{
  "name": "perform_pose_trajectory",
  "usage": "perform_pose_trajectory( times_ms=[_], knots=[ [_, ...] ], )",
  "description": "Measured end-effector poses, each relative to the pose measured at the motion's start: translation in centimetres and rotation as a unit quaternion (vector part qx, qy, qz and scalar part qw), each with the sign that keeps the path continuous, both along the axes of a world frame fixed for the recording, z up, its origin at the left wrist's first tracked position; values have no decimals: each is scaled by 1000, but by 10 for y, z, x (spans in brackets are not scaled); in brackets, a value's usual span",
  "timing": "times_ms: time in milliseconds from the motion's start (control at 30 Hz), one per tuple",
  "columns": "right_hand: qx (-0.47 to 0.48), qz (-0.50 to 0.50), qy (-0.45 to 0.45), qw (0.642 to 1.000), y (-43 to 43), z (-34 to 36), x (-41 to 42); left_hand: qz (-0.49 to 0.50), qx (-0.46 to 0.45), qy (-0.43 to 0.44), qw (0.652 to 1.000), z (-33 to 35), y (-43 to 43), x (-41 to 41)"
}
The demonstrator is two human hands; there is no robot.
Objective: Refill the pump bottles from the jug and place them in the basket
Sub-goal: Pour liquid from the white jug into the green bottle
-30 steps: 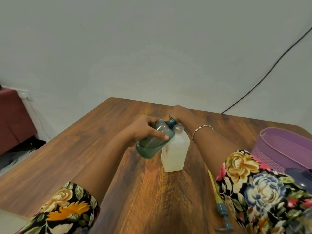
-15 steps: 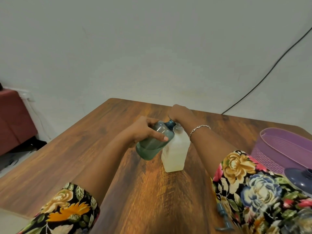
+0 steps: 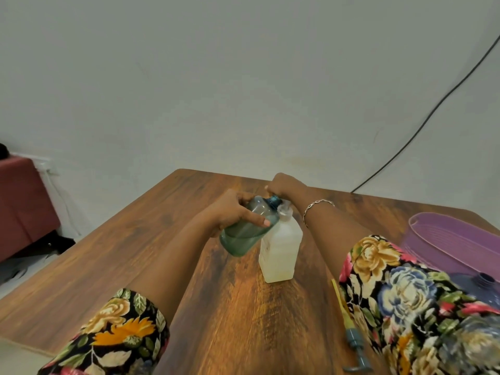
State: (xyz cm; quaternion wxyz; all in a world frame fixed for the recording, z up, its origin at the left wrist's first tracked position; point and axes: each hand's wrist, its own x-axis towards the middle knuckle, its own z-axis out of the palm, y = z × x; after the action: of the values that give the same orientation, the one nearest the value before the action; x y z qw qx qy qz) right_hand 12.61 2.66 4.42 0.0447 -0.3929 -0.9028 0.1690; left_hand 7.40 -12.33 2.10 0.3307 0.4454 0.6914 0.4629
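– On brown wooden table (image 3: 216, 307): purple ribbed plastic basket (image 3: 446, 244) far right, translucent white square jug (image 3: 281, 253) upright centre. Risks?
– Left hand (image 3: 232, 212) wraps tilted teal translucent pump bottle (image 3: 243, 236), by jug's neck. Right hand (image 3: 284, 185) curls at its dark collar (image 3: 273, 201); grip hidden. Twisting may tip jug, spill. Teal pump head with yellow tube (image 3: 353, 338) lies loose; floral sleeve (image 3: 400, 288) could sweep it.

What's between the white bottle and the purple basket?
Head view: the person's right forearm and floral sleeve cross between the white bottle and purple basket.
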Motion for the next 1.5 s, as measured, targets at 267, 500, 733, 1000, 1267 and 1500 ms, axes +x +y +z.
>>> perform_pose_trajectory(
  times_ms=[267, 500, 733, 1000, 1267, 1500],
  knots=[
    [28, 7, -41, 999, 3, -13, 0, -15, 4, -10, 1000, -14, 3, -4],
    [-34, 42, 6, 999, 5, 0, 0, -11, 15, 1, 1000, -4, 6, -5],
    [-26, 45, -60, 997, 0, -6, 4, -23, 0, 4, 1000, -12, 7, -7],
    [-12, 25, -32, 999, 8, -14, -2, -22, 7, -12, 1000, -15, 5, -6],
    [-66, 35, -4, 997, 5, -5, 3, -25, 16, 6, 1000, -6, 7, -6],
    [-21, 0, -21, 1000, 10, -19, -5, -27, -3, 8, 1000, -13, 7, -7]
  ],
)
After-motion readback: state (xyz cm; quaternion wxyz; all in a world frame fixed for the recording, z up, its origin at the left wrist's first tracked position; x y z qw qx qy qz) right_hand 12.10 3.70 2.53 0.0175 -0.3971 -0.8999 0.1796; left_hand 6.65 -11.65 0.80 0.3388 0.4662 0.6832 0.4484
